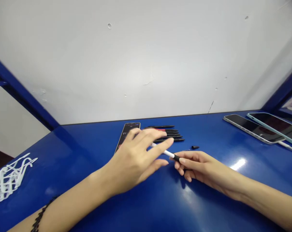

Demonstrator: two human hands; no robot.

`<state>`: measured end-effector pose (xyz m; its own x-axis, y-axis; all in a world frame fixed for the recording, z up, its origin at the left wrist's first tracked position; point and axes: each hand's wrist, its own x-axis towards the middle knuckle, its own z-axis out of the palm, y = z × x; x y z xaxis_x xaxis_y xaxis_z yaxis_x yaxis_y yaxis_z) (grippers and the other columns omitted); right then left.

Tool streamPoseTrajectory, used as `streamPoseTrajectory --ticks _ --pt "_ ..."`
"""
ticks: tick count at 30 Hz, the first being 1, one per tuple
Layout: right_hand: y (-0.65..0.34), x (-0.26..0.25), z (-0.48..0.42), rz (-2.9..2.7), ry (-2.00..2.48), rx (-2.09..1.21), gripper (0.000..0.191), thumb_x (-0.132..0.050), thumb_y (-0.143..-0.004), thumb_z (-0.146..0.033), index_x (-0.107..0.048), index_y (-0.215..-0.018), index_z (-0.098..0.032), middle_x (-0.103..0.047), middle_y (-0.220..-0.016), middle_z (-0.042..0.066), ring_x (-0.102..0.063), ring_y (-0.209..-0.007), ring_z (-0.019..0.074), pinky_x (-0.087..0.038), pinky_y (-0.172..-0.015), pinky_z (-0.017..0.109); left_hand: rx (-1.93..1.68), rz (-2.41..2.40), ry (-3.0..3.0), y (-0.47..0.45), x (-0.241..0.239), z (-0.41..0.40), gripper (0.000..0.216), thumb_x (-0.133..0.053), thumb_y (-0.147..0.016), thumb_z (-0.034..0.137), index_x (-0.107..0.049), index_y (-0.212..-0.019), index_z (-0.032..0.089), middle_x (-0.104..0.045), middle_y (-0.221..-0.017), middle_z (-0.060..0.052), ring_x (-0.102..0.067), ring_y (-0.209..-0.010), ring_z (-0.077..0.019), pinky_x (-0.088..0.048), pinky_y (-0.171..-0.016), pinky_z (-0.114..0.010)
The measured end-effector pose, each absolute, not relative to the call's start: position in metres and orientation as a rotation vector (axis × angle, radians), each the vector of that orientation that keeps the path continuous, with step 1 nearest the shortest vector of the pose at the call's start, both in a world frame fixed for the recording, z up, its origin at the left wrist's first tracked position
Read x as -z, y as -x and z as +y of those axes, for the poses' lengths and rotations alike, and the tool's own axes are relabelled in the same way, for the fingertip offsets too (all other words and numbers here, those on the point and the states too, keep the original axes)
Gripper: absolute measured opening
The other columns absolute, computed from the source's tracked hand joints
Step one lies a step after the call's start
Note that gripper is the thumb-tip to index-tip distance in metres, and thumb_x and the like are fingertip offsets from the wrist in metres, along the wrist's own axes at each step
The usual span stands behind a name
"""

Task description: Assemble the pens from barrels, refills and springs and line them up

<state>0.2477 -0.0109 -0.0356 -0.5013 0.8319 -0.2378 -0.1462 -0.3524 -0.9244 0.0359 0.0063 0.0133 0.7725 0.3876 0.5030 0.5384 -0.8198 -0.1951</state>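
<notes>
Between the thumb and fingers of my right hand (193,164) is the black grip end of a white pen (169,154). The pen slants up to the left, and its far end passes behind my left hand (143,153). My left hand hovers around that end with fingers stretched and apart; whether a finger touches the pen is hidden. Behind the hands lie several black pens (172,136) in a row, one with a red barrel (162,130). A small black pen cap (195,147) rests on the blue table just beyond my right hand.
A phone (123,137) with a lit screen lies partly behind my left hand. At the right are a silver-edged phone (254,129) and a light-blue-cased phone (278,127), with a white cable (289,147). White plastic strips (9,180) are heaped at the left. A white wall (146,64) borders the blue table (88,148).
</notes>
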Motion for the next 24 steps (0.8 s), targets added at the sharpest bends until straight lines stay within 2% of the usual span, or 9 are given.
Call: streamPoseTrajectory --ticks 3,5,11,18,24 --pt "-0.241 0.035 -0.018 -1.176 0.903 -1.989 0.016 -0.059 -0.079 -0.027 -0.064 -0.079 -0.013 -0.057 -0.074 0.001 -0.049 -0.061 0.0064 -0.042 -0.058 0.017 0.501 -0.641 2.714 -0.041 -0.007 0.002 0.021 -0.044 -0.087 0.025 -0.058 -0.101 0.019 -0.06 -0.091 -0.006 -0.052 -0.083 -0.017 -0.038 -0.069 -0.029" --pt "-0.238 0.036 -0.021 -1.089 0.863 -2.053 0.013 -0.058 -0.08 -0.024 -0.064 -0.081 -0.013 -0.058 -0.076 0.002 -0.05 -0.062 0.006 -0.043 -0.058 0.016 0.514 -0.638 2.706 -0.041 -0.004 0.003 0.021 -0.041 -0.087 0.018 -0.061 -0.093 0.02 -0.058 -0.081 -0.004 -0.05 -0.072 -0.0146 -0.035 -0.061 -0.026" --pt "-0.238 0.04 -0.02 -0.902 0.805 -2.124 0.014 -0.056 -0.08 -0.015 -0.064 -0.092 -0.013 -0.062 -0.095 0.008 -0.058 -0.078 0.0083 -0.046 -0.067 0.016 0.542 -0.617 2.597 -0.037 -0.014 0.003 0.031 -0.032 -0.088 0.009 -0.061 -0.088 0.02 -0.06 -0.087 -0.004 -0.048 -0.086 -0.0173 -0.032 -0.076 -0.034" --pt "-0.239 0.039 -0.019 -0.89 0.858 -2.159 0.013 -0.056 -0.081 -0.014 -0.066 -0.086 -0.009 -0.062 -0.086 0.006 -0.057 -0.068 0.0046 -0.046 -0.067 0.012 0.551 -0.602 2.544 -0.036 -0.014 0.004 0.032 -0.033 -0.089 0.01 -0.062 -0.086 0.022 -0.062 -0.089 -0.002 -0.048 -0.09 -0.0183 -0.029 -0.08 -0.037" --pt "-0.24 0.041 -0.018 -0.854 0.895 -2.13 0.011 -0.059 -0.078 -0.014 -0.066 -0.084 -0.008 -0.062 -0.086 0.007 -0.058 -0.072 0.007 -0.047 -0.074 0.015 0.587 -0.557 2.538 -0.039 -0.011 0.005 0.03 -0.035 -0.088 0.01 -0.062 -0.085 0.02 -0.062 -0.086 -0.003 -0.05 -0.088 -0.0183 -0.031 -0.08 -0.037"
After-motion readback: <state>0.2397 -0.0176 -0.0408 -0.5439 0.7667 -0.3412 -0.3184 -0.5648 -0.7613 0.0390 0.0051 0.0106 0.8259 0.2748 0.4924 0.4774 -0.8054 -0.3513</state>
